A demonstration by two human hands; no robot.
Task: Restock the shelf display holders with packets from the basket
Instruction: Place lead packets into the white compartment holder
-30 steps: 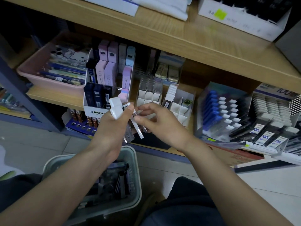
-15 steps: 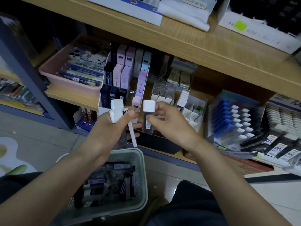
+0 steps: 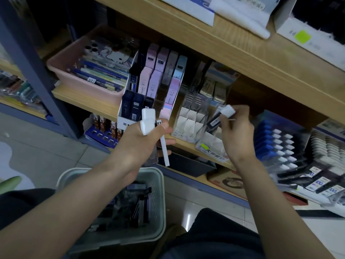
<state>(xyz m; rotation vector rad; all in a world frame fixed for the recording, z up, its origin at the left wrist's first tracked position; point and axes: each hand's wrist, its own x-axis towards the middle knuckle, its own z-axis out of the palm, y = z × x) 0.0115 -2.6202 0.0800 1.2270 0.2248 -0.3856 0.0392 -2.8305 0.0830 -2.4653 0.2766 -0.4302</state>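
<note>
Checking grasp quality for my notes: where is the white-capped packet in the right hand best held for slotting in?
Grip the packet by its white cap, from above: its slim dark body tilts down toward the clear holder, so that end must stay free. The right hand pinches it there.

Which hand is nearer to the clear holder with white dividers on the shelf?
Right. The right hand holds a white-capped packet over the clear holder. The left hand grips several packets off to the holder's left.

Pink tray [image 3: 78,85] w/ pens [image 3: 97,70] at left.
</note>
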